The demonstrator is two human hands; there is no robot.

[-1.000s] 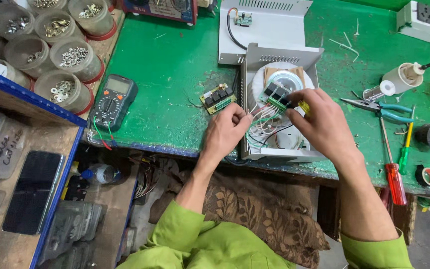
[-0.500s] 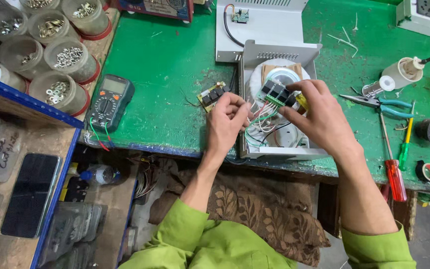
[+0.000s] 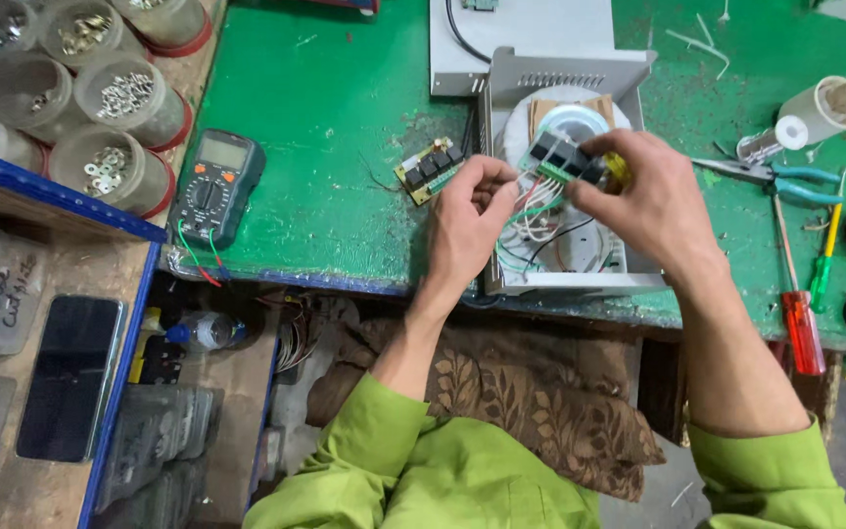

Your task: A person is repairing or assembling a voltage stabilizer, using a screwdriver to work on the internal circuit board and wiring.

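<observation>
— What is held at this moment?

— A small green circuit board with black relays (image 3: 562, 157) is gripped by the right hand (image 3: 643, 201), the fingers closed around its far end. It is held just above the open grey metal case (image 3: 580, 176), over the round coil (image 3: 572, 122) seated inside.

— And the left hand?

— The left hand (image 3: 467, 211) is pinched on the bundle of thin wires (image 3: 533, 206) hanging from the board; thumb and fingertips are closed on the strands, just beside the board's near edge.

— What has altered over the last second?

— The board has been lifted a little and turned, so that the relays are now seen more plainly from above. The left hand has been moved in from the case's left wall towards the wires. Both hands have been brought closer together.

— What is implied by that?

— The wiring, it is judged, is being sorted or checked at the board, not yet fixed in the case.

— What lies around?

— A second small board (image 3: 430, 168) is left on the green mat (image 3: 325, 147), a multimeter (image 3: 215, 186) to its left, pliers (image 3: 775, 178) and a red screwdriver (image 3: 797, 313) to the right.
</observation>
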